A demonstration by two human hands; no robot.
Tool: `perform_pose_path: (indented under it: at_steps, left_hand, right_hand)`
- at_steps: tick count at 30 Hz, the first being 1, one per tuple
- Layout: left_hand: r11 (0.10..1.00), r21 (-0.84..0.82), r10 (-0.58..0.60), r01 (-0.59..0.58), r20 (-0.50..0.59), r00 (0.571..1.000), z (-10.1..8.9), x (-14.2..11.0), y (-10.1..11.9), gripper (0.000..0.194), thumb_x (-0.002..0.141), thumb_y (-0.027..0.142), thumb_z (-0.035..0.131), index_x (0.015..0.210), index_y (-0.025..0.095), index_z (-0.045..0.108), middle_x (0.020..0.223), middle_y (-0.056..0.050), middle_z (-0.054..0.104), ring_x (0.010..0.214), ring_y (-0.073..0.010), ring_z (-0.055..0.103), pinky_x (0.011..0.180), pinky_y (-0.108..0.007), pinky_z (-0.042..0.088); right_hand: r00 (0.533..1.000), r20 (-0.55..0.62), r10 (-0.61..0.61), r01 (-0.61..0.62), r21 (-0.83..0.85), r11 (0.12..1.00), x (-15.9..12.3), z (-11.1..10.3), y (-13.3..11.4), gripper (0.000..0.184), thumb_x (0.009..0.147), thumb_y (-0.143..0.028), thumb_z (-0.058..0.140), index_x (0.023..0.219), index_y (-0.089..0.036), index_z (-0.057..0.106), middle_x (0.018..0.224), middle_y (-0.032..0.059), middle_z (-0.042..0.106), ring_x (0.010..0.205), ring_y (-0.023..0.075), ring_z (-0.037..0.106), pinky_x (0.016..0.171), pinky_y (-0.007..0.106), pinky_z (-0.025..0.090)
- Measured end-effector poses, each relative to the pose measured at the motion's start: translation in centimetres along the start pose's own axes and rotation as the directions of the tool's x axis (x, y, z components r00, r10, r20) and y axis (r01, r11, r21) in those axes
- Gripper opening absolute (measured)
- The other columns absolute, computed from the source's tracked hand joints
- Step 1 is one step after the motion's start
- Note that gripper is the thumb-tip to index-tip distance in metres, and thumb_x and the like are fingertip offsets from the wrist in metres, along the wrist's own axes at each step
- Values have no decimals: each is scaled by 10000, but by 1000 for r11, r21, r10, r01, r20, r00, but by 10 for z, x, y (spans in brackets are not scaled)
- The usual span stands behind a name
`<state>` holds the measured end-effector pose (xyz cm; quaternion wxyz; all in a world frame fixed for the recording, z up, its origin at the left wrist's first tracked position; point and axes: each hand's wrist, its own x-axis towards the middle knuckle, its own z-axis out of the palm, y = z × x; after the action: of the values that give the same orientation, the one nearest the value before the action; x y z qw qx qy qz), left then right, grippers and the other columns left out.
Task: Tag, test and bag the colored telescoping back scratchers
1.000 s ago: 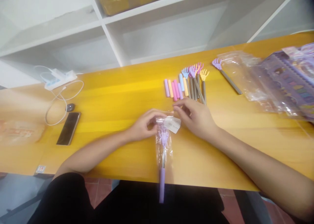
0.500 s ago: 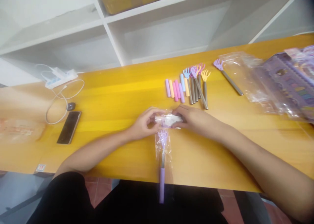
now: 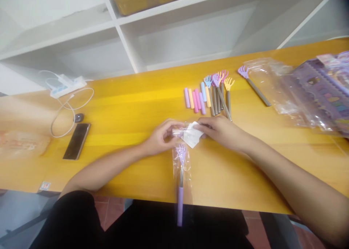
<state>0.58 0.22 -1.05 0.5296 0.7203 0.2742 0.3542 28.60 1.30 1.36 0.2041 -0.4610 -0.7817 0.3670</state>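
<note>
I see the left hand [image 3: 165,138] gripping a clear bag [image 3: 186,170] near its top, the right hand [image 3: 218,129] pinching a white label [image 3: 191,135], 1 purple scratcher [image 3: 181,190] bagged, loose scratchers [image 3: 224,100] and handles [image 3: 195,101] apparently remaining.

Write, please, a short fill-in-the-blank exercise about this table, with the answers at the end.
1. The slip in the right hand is coloured ____.
2. The bagged scratcher has a handle coloured ____.
3. The phone lies nearer to the person's ____ arm.
4. Exactly one of the loose tubes is coloured ____.
Answers: white; purple; left; blue.
</note>
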Motion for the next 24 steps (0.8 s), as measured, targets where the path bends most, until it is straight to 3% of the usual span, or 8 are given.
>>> perform_pose_path:
  at_steps: [6, 12, 16, 18, 20, 22, 24]
  left_hand:
    - [997, -81, -1, 2, 11, 1000, 0, 0, -4, 472, 964, 250, 737, 1423, 268, 629, 1422, -133, 597, 1275, -240, 641, 1107, -398, 547]
    - [991, -135, -3, 5, 12, 1000, 0, 2, -3, 497, 949, 271, 769, 1427, 253, 633, 1435, -145, 598, 1287, -244, 638, 1094, -374, 547]
    - [993, -118, 1, 0, 6, 1000, -1, 1, -6, 494, 946, 271, 771, 1421, 254, 637, 1414, -139, 608, 1287, -242, 634, 1117, -386, 533]
    - [992, -124, -3, 3, 0, 1000, -1, 1, -7, 501, 942, 277, 778, 1422, 261, 636, 1414, -136, 603, 1290, -243, 631, 1118, -388, 535]
    - [991, -132, -18, 19, 6, 1000, -1, 0, -7, 488, 952, 288, 767, 1423, 261, 638, 1414, -137, 599, 1291, -245, 630, 1115, -386, 537]
    - [987, -156, -32, 35, 22, 999, -1, 1, -5, 452, 973, 304, 744, 1412, 249, 650, 1390, -140, 611, 1272, -244, 639, 1106, -388, 539]
    - [980, -194, -35, 42, 37, 999, -2, 3, -3, 425, 974, 320, 748, 1384, 235, 673, 1355, -138, 630, 1248, -245, 651, 1094, -388, 542]
  right_hand:
    - [981, -59, -184, 184, -4, 983, 1, 0, 0, 433, 1077, -538, 522, 890, -245, 780, 992, 78, 734, 880, 218, 692, 820, 389, 537]
    - [949, -141, -283, 279, -47, 959, 4, 1, 5, 360, 1081, -431, 562, 892, -249, 809, 983, 72, 709, 909, 200, 698, 832, 376, 553]
    - [908, -290, -301, 292, -74, 953, 3, 1, 0, 285, 1065, -368, 607, 914, -241, 812, 986, 61, 730, 875, 187, 720, 768, 345, 573]
    - [858, -418, -299, 278, -112, 954, 0, 2, -5, 215, 1051, -319, 637, 936, -234, 798, 977, 54, 753, 810, 174, 721, 674, 317, 563]
    - [762, -522, -384, 322, -209, 923, -4, 7, -10, 93, 1015, -260, 698, 977, -236, 779, 971, 47, 772, 798, 171, 727, 653, 304, 570]
    - [668, -505, -546, 414, -358, 837, -9, 15, -14, 94, 978, -196, 743, 1059, -241, 762, 1004, 47, 784, 860, 176, 744, 715, 298, 605]
    - [637, -391, -664, 484, -468, 740, -13, 25, -16, 211, 977, -145, 726, 1170, -229, 739, 1093, 72, 783, 958, 191, 754, 794, 306, 635]
